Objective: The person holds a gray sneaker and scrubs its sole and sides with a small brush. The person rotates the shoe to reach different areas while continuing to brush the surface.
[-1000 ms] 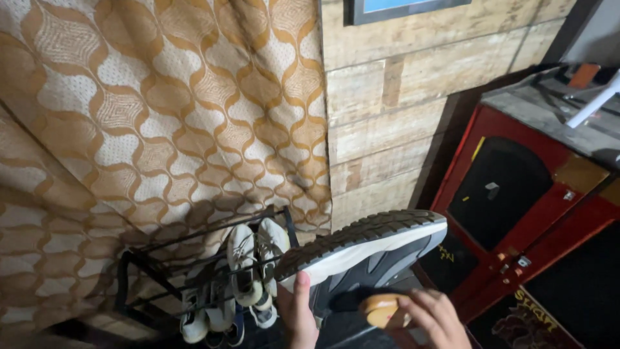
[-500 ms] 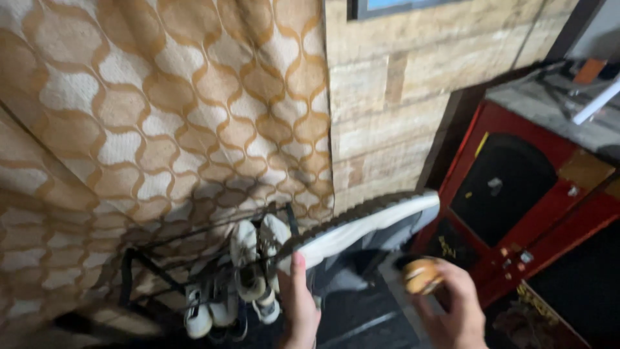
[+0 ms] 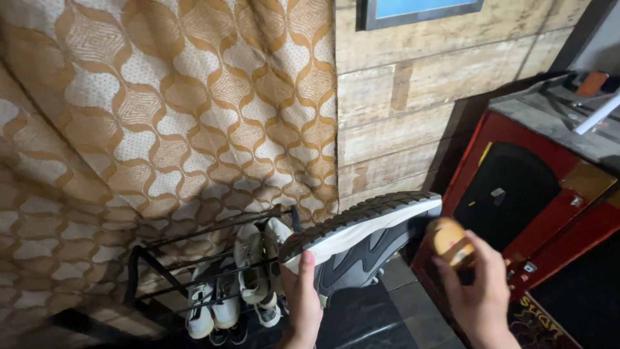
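My left hand [image 3: 302, 304] grips a grey and white sneaker [image 3: 361, 236] near its heel end, holding it sole up and tilted, with the dark treaded sole facing the wall. My right hand [image 3: 481, 294] holds a small tan, rounded wooden brush [image 3: 450, 242] just off the shoe's right end, a little apart from it. Both hands are raised in front of a low shoe rack.
A black metal shoe rack [image 3: 213, 258] with pale sneakers [image 3: 252, 271] stands on the dark tiled floor [image 3: 374, 317] below a gold patterned curtain [image 3: 161, 110]. A wood-plank wall [image 3: 413, 110] is behind; a red and black cabinet [image 3: 536, 200] is on the right.
The right hand with the brush has drawn away from under the shoe to its right end. The shoe has tilted so its sole shows more edge-on, then steadied.
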